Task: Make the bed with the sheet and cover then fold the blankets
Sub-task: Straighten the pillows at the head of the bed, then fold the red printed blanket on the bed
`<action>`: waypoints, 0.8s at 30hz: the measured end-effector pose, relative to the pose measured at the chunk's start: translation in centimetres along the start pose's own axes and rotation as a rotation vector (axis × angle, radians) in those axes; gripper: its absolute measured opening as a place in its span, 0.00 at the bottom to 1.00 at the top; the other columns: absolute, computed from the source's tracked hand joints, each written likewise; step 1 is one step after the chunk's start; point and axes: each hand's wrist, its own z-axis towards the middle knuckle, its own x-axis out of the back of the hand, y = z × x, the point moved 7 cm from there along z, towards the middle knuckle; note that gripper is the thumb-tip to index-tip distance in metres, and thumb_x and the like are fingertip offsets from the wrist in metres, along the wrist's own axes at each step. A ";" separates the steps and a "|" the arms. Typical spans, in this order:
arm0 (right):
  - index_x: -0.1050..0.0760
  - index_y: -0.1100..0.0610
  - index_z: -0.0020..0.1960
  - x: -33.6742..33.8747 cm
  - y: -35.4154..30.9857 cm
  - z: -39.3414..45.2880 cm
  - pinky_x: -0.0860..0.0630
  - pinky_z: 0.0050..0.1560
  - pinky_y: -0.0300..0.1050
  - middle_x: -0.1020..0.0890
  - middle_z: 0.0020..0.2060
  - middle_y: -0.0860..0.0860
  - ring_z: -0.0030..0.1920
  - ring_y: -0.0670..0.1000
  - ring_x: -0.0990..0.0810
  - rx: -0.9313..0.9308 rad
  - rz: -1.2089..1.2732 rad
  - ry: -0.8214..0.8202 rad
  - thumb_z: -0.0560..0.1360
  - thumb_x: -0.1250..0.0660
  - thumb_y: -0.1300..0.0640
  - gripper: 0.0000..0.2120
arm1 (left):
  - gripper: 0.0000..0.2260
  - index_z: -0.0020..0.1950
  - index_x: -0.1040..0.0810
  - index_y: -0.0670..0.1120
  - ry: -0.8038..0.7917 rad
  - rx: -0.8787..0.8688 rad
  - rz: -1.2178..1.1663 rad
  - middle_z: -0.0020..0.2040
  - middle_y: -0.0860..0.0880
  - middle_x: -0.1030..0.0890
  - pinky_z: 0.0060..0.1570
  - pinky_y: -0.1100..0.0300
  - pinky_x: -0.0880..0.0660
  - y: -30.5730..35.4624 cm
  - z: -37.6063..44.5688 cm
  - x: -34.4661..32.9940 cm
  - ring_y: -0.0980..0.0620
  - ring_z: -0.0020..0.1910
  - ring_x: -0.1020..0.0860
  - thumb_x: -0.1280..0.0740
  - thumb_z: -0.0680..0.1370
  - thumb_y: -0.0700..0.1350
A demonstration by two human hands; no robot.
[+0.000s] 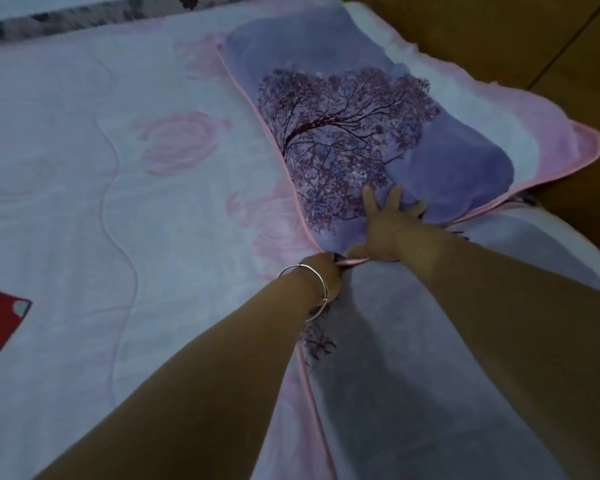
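soft matt fleece blanket (343, 140), smooth quilted cloth cover (84, 150), shiny metal bangle (312, 285)

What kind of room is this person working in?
Most likely a bedroom: a wide bed cover with pink flowers fills the view, a tree-printed blanket lies on it, and wooden panelling stands alongside.

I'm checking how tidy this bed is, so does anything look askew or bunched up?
Yes. The tree-print blanket lies at a slant across the pink rose cover, pinched to a narrow waist where the left hand grips its pink edge. The right hand presses flat on it.
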 end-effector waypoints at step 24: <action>0.38 0.62 0.73 0.0 -10.7 -6.4 0.37 0.69 0.64 0.36 0.72 0.62 0.72 0.65 0.38 -0.013 -0.119 0.067 0.80 0.44 0.57 0.22 | 0.24 0.73 0.39 0.42 0.076 0.226 -0.161 0.70 0.42 0.31 0.64 0.56 0.31 -9.5 -9.6 2.5 0.43 0.68 0.30 0.37 0.78 0.42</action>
